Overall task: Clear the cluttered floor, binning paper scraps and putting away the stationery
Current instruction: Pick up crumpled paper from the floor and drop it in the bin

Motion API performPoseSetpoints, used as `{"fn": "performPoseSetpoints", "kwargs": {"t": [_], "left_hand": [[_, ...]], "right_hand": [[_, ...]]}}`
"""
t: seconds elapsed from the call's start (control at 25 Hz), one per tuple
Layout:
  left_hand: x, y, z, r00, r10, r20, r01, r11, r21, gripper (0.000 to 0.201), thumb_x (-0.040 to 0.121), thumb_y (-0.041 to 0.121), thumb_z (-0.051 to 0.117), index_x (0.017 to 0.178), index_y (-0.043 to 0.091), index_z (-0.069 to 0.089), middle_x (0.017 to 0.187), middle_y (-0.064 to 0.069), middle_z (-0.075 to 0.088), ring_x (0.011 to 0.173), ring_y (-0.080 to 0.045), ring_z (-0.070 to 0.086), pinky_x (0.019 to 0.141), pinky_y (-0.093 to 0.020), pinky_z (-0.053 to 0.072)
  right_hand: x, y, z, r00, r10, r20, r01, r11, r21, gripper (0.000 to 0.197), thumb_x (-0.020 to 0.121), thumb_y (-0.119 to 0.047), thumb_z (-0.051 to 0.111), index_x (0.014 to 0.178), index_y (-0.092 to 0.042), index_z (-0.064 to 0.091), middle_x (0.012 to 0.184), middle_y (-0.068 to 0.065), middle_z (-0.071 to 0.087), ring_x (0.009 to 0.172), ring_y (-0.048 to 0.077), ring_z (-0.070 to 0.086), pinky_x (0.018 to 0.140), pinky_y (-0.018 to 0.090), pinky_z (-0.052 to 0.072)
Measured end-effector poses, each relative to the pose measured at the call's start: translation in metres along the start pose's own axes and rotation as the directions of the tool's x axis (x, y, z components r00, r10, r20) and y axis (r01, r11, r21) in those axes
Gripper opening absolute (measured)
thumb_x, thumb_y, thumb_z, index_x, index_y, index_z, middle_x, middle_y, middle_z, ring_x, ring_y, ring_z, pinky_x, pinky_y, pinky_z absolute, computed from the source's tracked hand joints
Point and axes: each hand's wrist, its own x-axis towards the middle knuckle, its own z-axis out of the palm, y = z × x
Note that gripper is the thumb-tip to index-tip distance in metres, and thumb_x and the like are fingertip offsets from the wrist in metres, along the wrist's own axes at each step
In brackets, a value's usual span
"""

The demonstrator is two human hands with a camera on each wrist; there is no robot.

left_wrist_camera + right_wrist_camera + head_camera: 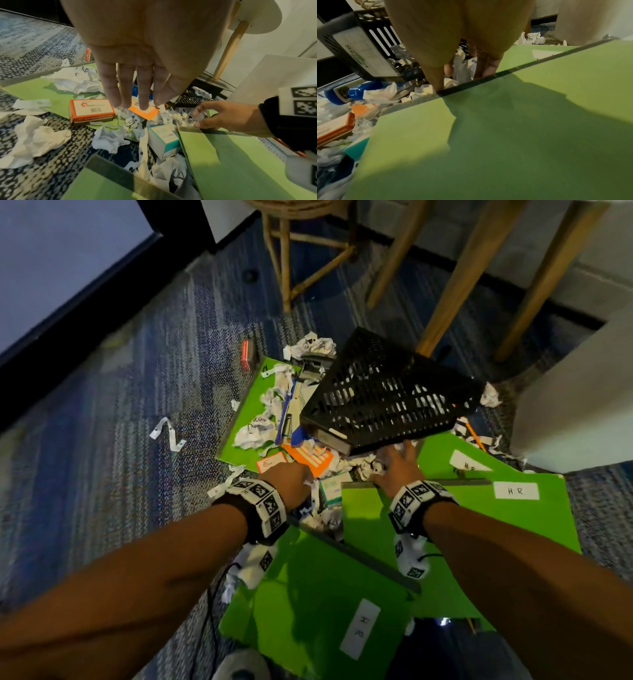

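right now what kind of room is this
Probably an office or study room: patterned blue carpet, green folders labelled HR, a tipped black mesh tray and wooden furniture legs.

My head view is dim, with wide-angle bending along the frame edges. The forearms throw dark shadows on the green folders (455, 525). In the right wrist view the right hand (458, 40) is a close, soft blur; its shadow darkens the nearest folder. Floor clutter smears slightly.
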Motion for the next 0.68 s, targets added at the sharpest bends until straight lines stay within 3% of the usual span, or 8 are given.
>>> {"fn": "performPoseSetpoints", "kwargs": {"t": [0.08,0.16,0.28,0.36,0.44,0.56,0.6,0.68], "left_hand": [[0.003,-0.001,0.000,1.000,-0.015,0.005,0.015,0.999,-0.032,0.033,0.096,0.023,0.050,0.127,0.016,0.056,0.131,-0.009,0.056,0.118,-0.029,0.053,0.095,-0.034,0.045],[0.009,0.001,0.002,1.000,-0.014,-0.003,0.014,0.999,-0.036,0.029,0.093,0.022,0.050,0.120,0.018,0.059,0.126,-0.010,0.059,0.113,-0.029,0.055,0.091,-0.033,0.045],[0.013,0.009,0.023,0.998,-0.005,0.064,0.005,1.000,0.001,0.027,0.091,0.024,0.050,0.116,0.016,0.057,0.117,-0.011,0.061,0.104,-0.030,0.058,0.084,-0.035,0.048],[0.009,0.014,0.053,0.991,0.001,0.133,-0.010,0.998,0.066,0.040,0.091,0.030,0.053,0.129,0.018,0.048,0.120,-0.012,0.060,0.103,-0.031,0.060,0.081,-0.036,0.050],[0.006,0.015,0.082,0.976,0.005,0.216,-0.027,0.995,0.100,0.068,0.089,0.032,0.059,0.147,0.023,0.024,0.131,-0.013,0.052,0.109,-0.033,0.059,0.084,-0.040,0.052],[0.006,0.016,0.104,0.971,0.008,0.240,-0.033,0.994,0.104,0.095,0.086,0.039,0.064,0.149,0.039,-0.007,0.147,-0.015,0.032,0.116,-0.039,0.054,0.087,-0.047,0.052],[0.006,0.018,0.105,0.975,0.018,0.223,-0.040,0.995,0.092,0.095,0.086,0.043,0.063,0.148,0.042,-0.008,0.146,-0.016,0.032,0.117,-0.041,0.054,0.088,-0.049,0.052],[0.008,0.022,0.105,0.974,0.020,0.224,-0.037,0.997,0.074,0.081,0.088,0.051,0.058,0.149,0.040,0.004,0.144,-0.016,0.034,0.120,-0.041,0.050,0.092,-0.048,0.049]], "right_hand": [[-0.003,-0.001,-0.003,0.997,-0.007,0.077,0.007,1.000,-0.004,0.029,0.085,-0.032,0.069,0.106,-0.020,0.052,0.143,0.009,0.037,0.114,0.028,0.052,0.088,0.034,0.047],[-0.010,-0.002,-0.002,0.991,0.017,0.135,-0.018,1.000,0.007,0.019,0.085,-0.028,0.069,0.086,-0.021,0.051,0.110,0.006,0.061,0.090,0.024,0.057,0.075,0.029,0.049],[-0.021,0.000,0.009,0.987,0.028,0.156,-0.035,0.998,0.048,0.025,0.082,-0.026,0.070,0.084,-0.024,0.045,0.085,0.001,0.060,0.078,0.023,0.059,0.070,0.031,0.052],[-0.025,0.002,0.016,0.989,0.000,0.148,-0.009,0.998,0.061,0.034,0.080,-0.027,0.071,0.102,-0.025,0.045,0.095,0.002,0.061,0.085,0.025,0.061,0.073,0.031,0.051],[-0.023,0.003,0.020,0.990,0.003,0.141,-0.010,0.999,0.048,0.059,0.078,-0.031,0.074,0.127,-0.026,0.040,0.115,0.003,0.061,0.102,0.028,0.061,0.084,0.035,0.052],[-0.019,0.003,0.027,0.976,0.030,0.215,0.000,0.990,-0.139,0.079,0.077,-0.049,0.071,0.141,-0.026,0.031,0.138,0.006,0.046,0.127,0.032,0.044,0.101,0.044,0.044],[-0.020,0.003,0.030,0.964,0.037,0.264,0.022,0.976,-0.217,0.080,0.078,-0.053,0.068,0.143,-0.026,0.030,0.144,0.007,0.037,0.135,0.034,0.034,0.106,0.047,0.039],[-0.023,0.002,0.034,0.945,0.046,0.323,0.055,0.953,-0.298,0.072,0.082,-0.051,0.066,0.142,-0.028,0.034,0.148,0.007,0.026,0.141,0.038,0.018,0.110,0.050,0.033]]}}
